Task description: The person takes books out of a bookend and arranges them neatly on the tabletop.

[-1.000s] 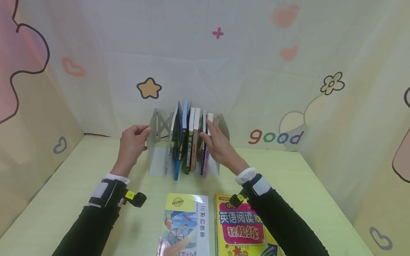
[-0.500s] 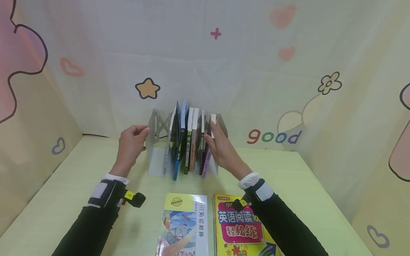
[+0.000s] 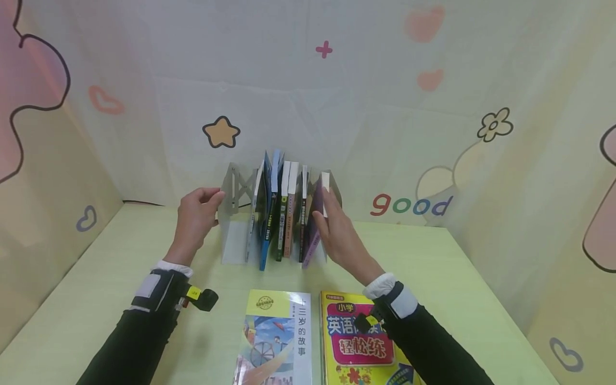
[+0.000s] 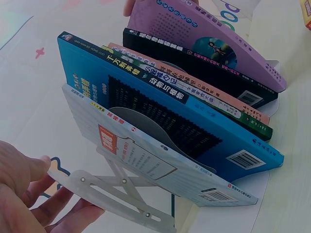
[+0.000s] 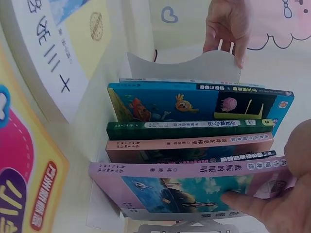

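Note:
My left hand (image 3: 197, 216) pinches the top of the left end plate of a light grey metal book rack (image 4: 121, 199), thumb on one side and fingers on the other. Several upright books fill the rack. A blue book (image 5: 160, 102), a green-spined book (image 5: 189, 127) and a pinkish-orange-spined book (image 5: 189, 143) stand in the row. At the right end, my right hand (image 3: 343, 235) holds a purple book (image 5: 184, 191) between thumb and fingers, with one digit lying across its picture cover. The purple book leans to the right, apart from the black book (image 4: 194, 68) beside it.
On the table (image 3: 110, 299) in front of the rack lies a yellow-and-blue storybook (image 3: 276, 337). To its right is a yellow-and-pink workbook (image 3: 361, 347), partly under my right forearm. A printed cloth backdrop (image 3: 289, 96) rises behind the rack.
My right hand has moved to the right, tilting the purple book away from the black one and widening the gap between them. The left hand has stayed on the rack's end plate.

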The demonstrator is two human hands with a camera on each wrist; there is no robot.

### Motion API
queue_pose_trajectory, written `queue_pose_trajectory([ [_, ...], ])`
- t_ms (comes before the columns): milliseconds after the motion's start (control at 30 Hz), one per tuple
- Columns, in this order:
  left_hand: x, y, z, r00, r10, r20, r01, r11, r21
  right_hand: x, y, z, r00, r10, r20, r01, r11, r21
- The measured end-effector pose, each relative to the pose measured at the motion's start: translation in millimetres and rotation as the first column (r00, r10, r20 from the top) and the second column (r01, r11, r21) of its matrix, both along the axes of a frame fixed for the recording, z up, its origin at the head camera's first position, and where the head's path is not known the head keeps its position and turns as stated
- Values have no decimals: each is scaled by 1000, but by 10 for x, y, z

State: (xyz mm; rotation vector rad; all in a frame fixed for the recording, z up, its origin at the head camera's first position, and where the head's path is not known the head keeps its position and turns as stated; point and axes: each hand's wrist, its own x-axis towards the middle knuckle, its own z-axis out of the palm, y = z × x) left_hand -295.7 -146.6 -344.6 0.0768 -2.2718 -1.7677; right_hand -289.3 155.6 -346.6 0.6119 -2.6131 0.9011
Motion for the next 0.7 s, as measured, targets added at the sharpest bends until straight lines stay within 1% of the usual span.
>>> queue_pose_trajectory([
  [100, 2, 7, 5, 1000, 2, 7, -2, 1000, -3, 80, -3, -12, 1000, 0, -29, 0, 1000, 0],
  [233, 12, 15, 16, 1000, 7, 14, -7, 1000, -8, 183, -17, -15, 998, 11, -57, -12, 1000, -26],
  [467, 29, 28, 28, 1000, 5, 11, -4, 1000, -17, 387, -7, -48, 1000, -3, -13, 2, 997, -73],
  [700, 33, 35, 19, 1000, 4, -3, -4, 1000, -15, 549, 29, -111, 999, -1, -41, -2, 997, -72],
])
